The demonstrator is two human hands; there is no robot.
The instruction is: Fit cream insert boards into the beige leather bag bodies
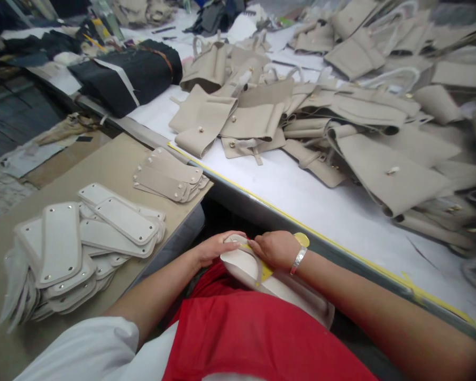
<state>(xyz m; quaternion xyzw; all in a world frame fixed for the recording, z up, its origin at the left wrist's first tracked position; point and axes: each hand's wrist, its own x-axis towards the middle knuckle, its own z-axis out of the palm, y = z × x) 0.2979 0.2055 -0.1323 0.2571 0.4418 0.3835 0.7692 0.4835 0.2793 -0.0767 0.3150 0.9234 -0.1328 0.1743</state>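
Observation:
On my lap lies a cream leather bag piece (241,263) with a rounded, stitched edge. My left hand (218,247) is closed on its far end, thumb on top and fingers curled behind. Against the same end, my right hand (276,248) is curled into a near-fist, its fingertips close to the left thumb. A yellow strip-like item (266,272) shows under the right hand, and a round yellow piece (302,239) shows beside its wrist. Whether these two are one thing, and what exactly the right fingers grip, is hidden.
Left of me, a brown board (115,159) carries a pile of cream panels (61,243) with metal studs and a smaller stack of beige straps (170,174). Ahead, a white-covered table (301,198) holds many beige bag parts (392,164) and a black roll (130,74).

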